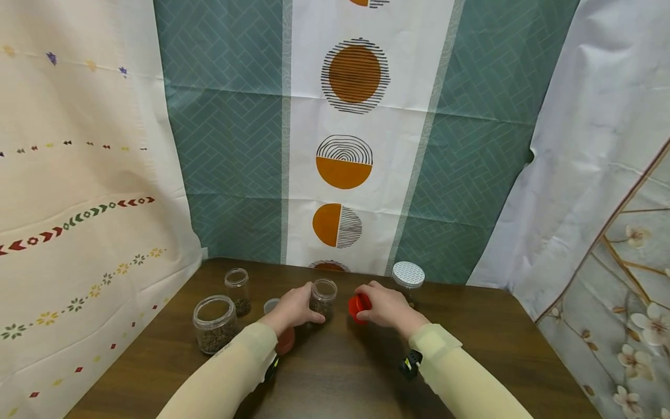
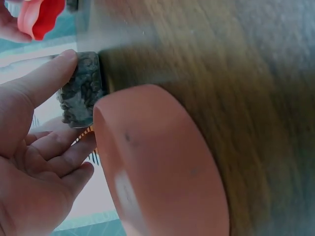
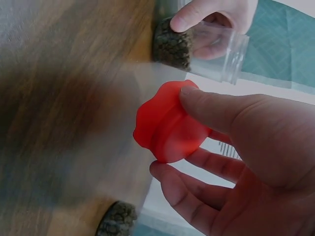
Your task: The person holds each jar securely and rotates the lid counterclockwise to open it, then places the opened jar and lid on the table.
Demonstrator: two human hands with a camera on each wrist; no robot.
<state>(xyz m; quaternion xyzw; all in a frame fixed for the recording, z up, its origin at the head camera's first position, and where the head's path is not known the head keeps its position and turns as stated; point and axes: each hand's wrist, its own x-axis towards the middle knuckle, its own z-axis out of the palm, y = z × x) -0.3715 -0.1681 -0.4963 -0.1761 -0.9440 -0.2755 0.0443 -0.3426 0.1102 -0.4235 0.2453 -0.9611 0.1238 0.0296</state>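
Note:
Near the middle of the table, my left hand (image 1: 294, 306) holds a clear jar (image 3: 209, 51) partly filled with dark, coarse bits. Its mouth is uncovered, the thumb lies on the near side and the fingers go behind it. To the right, my right hand (image 1: 387, 306) pinches a red lid (image 3: 170, 125) with a wavy edge between thumb and fingers. The lid is tipped on its side, apart from the jar. A terracotta-coloured lid (image 2: 167, 157) is just beside the left hand, partly hidden by the wrist in the head view.
At the left stand a wide lidless jar (image 1: 214, 326) and a narrower one (image 1: 238, 289), both with dark contents. Another clear rim (image 1: 270, 305) shows behind the left hand. A jar with a white patterned lid (image 1: 408, 274) stands behind the right hand. Cloth hangs (image 1: 230, 145) behind the table.

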